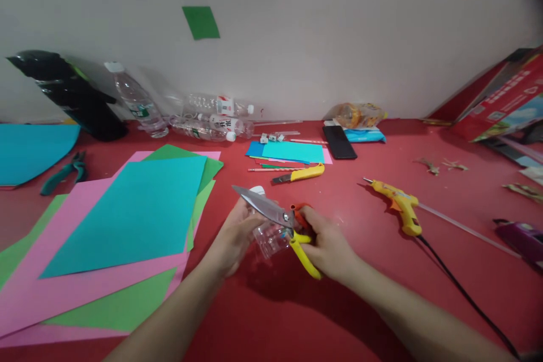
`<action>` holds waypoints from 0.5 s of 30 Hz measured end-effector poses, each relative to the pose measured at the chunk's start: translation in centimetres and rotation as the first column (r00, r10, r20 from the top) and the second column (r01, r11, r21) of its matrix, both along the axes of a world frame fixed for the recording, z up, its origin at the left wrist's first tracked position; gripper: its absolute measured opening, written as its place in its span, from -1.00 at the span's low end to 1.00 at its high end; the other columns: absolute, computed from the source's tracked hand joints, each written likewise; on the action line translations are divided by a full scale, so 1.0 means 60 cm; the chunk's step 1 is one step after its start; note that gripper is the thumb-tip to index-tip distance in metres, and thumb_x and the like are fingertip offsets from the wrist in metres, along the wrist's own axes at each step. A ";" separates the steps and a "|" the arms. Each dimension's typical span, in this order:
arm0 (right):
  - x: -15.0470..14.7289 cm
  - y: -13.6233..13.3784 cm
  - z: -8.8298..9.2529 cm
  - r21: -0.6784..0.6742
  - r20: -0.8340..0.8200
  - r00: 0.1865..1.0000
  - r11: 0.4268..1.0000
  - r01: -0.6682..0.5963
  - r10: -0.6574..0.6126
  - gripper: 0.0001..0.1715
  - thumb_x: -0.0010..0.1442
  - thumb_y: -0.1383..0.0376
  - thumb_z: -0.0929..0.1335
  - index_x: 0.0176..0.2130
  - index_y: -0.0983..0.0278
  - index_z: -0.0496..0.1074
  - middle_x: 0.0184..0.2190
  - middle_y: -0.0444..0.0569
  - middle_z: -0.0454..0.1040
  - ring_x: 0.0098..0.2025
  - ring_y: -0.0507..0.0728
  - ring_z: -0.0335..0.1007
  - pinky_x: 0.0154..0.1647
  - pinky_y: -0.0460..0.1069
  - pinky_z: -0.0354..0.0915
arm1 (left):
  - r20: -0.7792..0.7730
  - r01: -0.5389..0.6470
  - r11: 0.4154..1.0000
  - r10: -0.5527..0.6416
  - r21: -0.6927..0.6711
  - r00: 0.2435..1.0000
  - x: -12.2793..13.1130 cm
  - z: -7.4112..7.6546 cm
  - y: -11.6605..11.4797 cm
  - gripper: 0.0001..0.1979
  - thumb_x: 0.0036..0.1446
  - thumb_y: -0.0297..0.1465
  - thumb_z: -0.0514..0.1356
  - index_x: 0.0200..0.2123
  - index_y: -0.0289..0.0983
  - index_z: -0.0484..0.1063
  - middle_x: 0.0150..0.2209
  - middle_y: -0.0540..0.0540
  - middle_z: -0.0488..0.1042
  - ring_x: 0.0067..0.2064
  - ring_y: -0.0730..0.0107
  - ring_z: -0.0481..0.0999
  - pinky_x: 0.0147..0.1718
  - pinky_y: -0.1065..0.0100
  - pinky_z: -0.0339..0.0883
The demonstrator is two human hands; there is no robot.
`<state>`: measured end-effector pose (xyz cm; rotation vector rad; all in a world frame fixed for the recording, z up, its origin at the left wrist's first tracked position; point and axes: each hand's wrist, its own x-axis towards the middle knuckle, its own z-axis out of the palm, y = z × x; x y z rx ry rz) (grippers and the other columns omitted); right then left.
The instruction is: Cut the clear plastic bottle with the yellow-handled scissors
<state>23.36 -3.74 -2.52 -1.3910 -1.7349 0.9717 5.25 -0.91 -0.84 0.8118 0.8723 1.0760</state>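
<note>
My left hand is wrapped round a small clear plastic bottle held just above the red table. The bottle's white cap end shows near the blades. My right hand grips scissors with yellow and orange handles. Their grey blades are closed, point up and left, and lie across the bottle. Both hands meet at the table's middle, close to its front.
Teal, pink and green paper sheets lie at left. A yellow glue gun with black cord lies at right. A yellow utility knife, phone, clear bottles, pliers and red boxes are further back.
</note>
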 end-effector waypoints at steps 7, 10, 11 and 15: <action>0.004 0.009 0.010 -0.104 -0.051 0.998 0.994 -0.033 0.028 -0.71 0.04 0.20 0.43 -0.37 0.20 0.23 -0.51 -0.26 0.23 -0.49 0.01 0.08 -0.50 -0.11 0.08 | 0.020 0.059 0.995 -0.058 -0.075 0.998 0.000 -0.009 0.007 -0.63 0.02 -0.34 0.32 -0.07 -0.24 0.39 -0.19 -0.12 0.59 -0.13 0.15 0.61 -0.14 0.20 0.50; 0.013 0.018 0.018 -0.190 -0.062 0.997 0.980 -0.060 0.049 -0.60 0.04 0.11 0.47 -0.38 0.20 0.19 -0.52 -0.29 0.13 -0.50 -0.01 0.02 -0.52 -0.11 0.05 | -0.004 -0.111 0.993 0.111 -0.042 0.994 -0.004 -0.005 0.021 -0.57 0.00 -0.34 0.32 -0.05 -0.26 0.35 -0.27 -0.11 0.59 -0.17 0.15 0.63 -0.18 0.18 0.52; 0.019 0.022 0.021 -0.200 -0.092 0.994 0.976 -0.083 0.065 -0.59 0.07 0.09 0.46 -0.37 0.20 0.18 -0.51 -0.29 0.11 -0.50 -0.01 0.01 -0.53 -0.11 0.05 | -0.018 -0.179 0.983 0.179 -0.038 0.984 -0.008 -0.001 0.028 -0.57 -0.01 -0.34 0.31 -0.04 -0.26 0.33 -0.29 -0.10 0.59 -0.20 0.16 0.63 -0.20 0.19 0.52; 0.048 0.030 0.042 -0.161 -0.061 0.969 0.956 -0.246 0.239 -0.62 0.21 0.02 0.37 -0.30 0.20 0.20 -0.45 -0.22 0.19 -0.45 0.01 0.09 -0.47 -0.09 0.13 | -0.078 -0.279 0.959 0.282 0.047 0.956 -0.026 0.025 0.057 -0.63 -0.02 -0.39 0.31 -0.12 -0.19 0.28 -0.28 -0.05 0.57 -0.26 0.26 0.63 -0.31 0.26 0.54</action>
